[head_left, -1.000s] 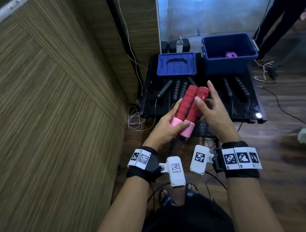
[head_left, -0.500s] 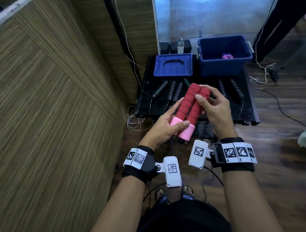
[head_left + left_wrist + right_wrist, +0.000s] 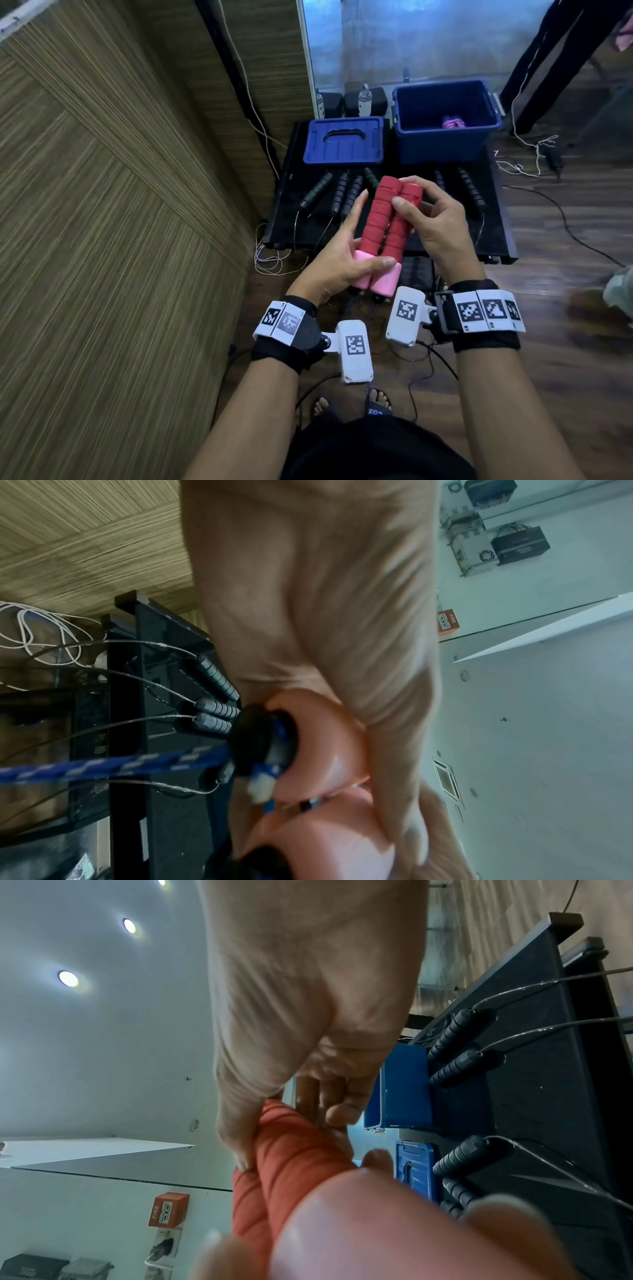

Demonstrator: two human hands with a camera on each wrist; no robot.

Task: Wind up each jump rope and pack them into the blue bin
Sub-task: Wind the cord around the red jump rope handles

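Two red foam jump-rope handles (image 3: pixel 383 222) with pink ends (image 3: pixel 479 284) lie side by side in both hands, above the front of the black table (image 3: pixel 496 192). My left hand (image 3: pixel 342 253) grips their pink lower ends, thumb across the front. My right hand (image 3: pixel 428 219) pinches their upper ends (image 3: pixel 291 1148). A blue braided rope (image 3: pixel 113 767) leaves one handle's black end cap (image 3: pixel 257 739) and hangs down out of sight. The open blue bin (image 3: pixel 445 137) stands at the table's back right with a pink bundle (image 3: pixel 452 122) inside.
The blue lid (image 3: pixel 343 141) lies left of the bin. Several black jump-rope handles (image 3: pixel 342 192) with thin wire ropes lie in a row on the table; their cables trail off its front edge. A wooden wall (image 3: pixel 102 205) runs close on the left. Loose cords lie on the floor.
Both hands have stayed on the red handles. My right fingers have curled over the tops of the handles, which now stand more upright. The camera moved back a little.
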